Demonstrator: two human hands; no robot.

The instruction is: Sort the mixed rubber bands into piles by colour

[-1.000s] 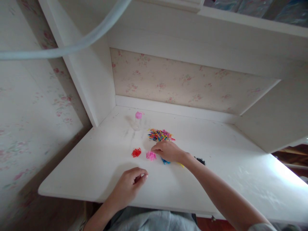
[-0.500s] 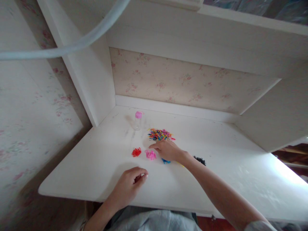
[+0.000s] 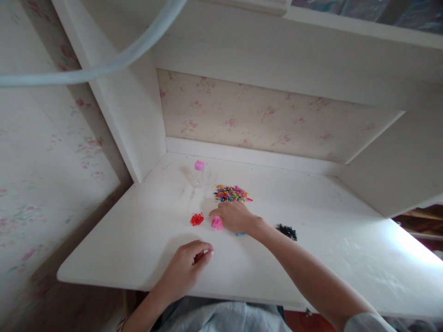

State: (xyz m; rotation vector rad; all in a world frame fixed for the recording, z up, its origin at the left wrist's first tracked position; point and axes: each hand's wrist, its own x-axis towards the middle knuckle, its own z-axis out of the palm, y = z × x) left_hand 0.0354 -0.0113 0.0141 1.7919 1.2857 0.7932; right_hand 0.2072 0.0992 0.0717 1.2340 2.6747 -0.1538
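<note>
My right hand (image 3: 235,216) reaches over the pink pile of small loops (image 3: 216,224), palm down. Its foremost finger points left towards the red pile of loops (image 3: 197,219); the other fingers are folded underneath, and anything held there is hidden. Just beyond that hand lies a heap of mixed-colour small rubber bands (image 3: 231,193). A bit of a blue pile (image 3: 240,234) peeks out below the wrist. My left hand (image 3: 190,263) rests near the front edge, loosely closed, thumb and forefinger curled towards each other with nothing visible between them.
A clear bottle with a pink cap (image 3: 199,165) stands behind the piles. Black loops (image 3: 287,232) lie right of my right forearm. The white desk (image 3: 131,240) has side panels and a shelf above. A pale curved tube (image 3: 138,48) crosses the upper left.
My right hand has shifted slightly left and nearer, covering more of the pink and blue piles. More of the black pile shows. My left hand stays in place.
</note>
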